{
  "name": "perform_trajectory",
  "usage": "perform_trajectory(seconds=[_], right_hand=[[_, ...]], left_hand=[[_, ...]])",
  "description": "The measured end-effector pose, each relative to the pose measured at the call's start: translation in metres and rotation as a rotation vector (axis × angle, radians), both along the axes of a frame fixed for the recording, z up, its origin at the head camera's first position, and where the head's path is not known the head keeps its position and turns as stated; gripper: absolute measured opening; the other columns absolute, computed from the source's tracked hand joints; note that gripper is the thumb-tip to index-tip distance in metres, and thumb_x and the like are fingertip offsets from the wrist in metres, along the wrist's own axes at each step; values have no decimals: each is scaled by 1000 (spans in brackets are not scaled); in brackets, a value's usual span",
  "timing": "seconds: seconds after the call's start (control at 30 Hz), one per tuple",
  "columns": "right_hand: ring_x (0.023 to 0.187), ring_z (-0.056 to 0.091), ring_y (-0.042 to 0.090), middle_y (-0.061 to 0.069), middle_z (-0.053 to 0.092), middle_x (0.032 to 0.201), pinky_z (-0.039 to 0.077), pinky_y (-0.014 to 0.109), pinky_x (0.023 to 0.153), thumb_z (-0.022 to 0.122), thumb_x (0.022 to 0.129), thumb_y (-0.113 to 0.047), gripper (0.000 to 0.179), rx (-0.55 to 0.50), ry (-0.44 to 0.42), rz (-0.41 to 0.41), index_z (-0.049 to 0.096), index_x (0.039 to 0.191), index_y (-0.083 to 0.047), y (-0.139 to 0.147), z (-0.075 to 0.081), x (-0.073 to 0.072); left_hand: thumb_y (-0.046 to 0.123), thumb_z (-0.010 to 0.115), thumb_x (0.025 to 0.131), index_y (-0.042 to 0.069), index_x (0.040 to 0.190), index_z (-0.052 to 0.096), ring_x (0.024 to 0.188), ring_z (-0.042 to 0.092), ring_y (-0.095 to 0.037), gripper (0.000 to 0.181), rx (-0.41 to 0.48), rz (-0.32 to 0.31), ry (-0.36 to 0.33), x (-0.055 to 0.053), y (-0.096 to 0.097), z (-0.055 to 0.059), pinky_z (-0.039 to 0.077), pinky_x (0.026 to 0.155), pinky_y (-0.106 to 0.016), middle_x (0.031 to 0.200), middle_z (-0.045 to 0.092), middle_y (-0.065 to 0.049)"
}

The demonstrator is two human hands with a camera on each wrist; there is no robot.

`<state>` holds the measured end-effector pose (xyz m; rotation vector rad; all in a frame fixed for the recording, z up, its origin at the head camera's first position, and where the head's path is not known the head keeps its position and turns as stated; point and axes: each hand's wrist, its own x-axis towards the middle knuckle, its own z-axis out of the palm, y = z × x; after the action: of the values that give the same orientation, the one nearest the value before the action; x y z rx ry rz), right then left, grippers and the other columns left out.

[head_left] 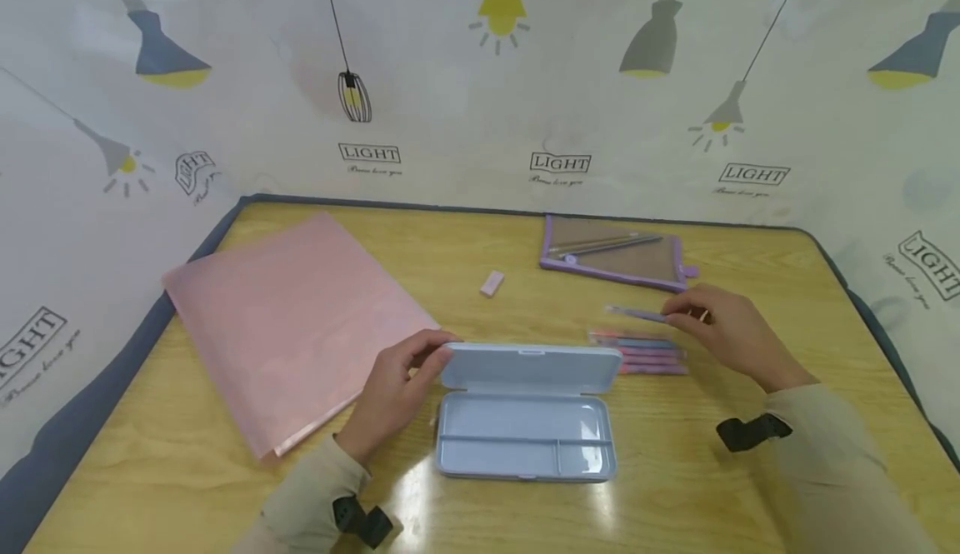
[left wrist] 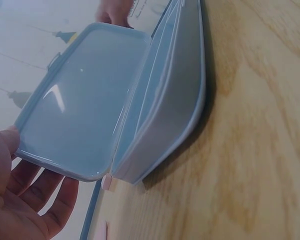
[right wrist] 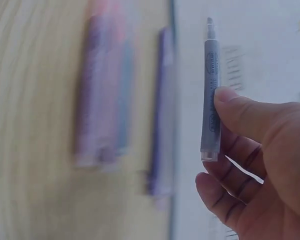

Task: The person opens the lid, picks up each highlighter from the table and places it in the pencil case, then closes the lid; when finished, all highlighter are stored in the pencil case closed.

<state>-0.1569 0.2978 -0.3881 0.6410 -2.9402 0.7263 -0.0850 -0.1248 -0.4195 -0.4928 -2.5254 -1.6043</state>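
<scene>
A light blue pencil case lies with its lid raised, and its divided tray holds nothing. My left hand pinches the lid's left corner; in the left wrist view the thumb is at the edge and the fingers are behind the lid. Held between the thumb and fingers of my right hand is a grey-purple marker, above the table to the right of the case. Below that hand, several pink, purple and blue markers lie side by side, partly behind the lid.
A purple-edged mesh pouch with slim pencils or pens inside lies at the back right. Behind the case is a small pink eraser. A large pink folder covers the table's left side. Lamp-patterned cloth borders the table.
</scene>
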Motion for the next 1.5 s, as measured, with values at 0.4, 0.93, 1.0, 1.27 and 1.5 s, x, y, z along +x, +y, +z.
perform_trajectory(seconds=[0.4,0.93,1.0,1.27,1.5], right_hand=[[81,59,9,-5,66,94,50,31,65,83,72,-4,27,80,357,183,75,93,-19,-53,56,70],[78,55,11,-6,62,84,51,28,71,81,80,-11,10,183,318,262,74,83,-16,-132,-12,99],[78,55,11,-6,62,84,51,28,71,80,81,-12,9,187,292,263,73,84,-17,-134,-17,99],[79,57,10,-8,61,84,51,30,72,78,84,-13,7,169,227,267,74,85,-19,-134,-31,100],[80,60,11,-9,64,86,52,32,74,75,86,-12,8,149,205,290,75,87,-19,-133,-32,102]], left_hand=[[22,55,103,19,116,69,84,67,-14,20,4,1,1,-7,0,4,50,68,-27,105,73,1],[25,55,103,20,117,69,85,68,-13,20,0,12,-19,-5,2,2,51,70,-28,104,73,1],[24,55,103,20,117,69,86,68,-13,20,1,14,-18,-4,2,1,51,70,-28,105,73,1],[25,54,103,21,118,68,88,68,-14,21,8,6,-25,-1,2,0,51,69,-30,106,72,1],[23,55,103,20,116,69,86,68,-13,19,11,12,-15,0,2,-1,52,70,-30,103,72,1]])
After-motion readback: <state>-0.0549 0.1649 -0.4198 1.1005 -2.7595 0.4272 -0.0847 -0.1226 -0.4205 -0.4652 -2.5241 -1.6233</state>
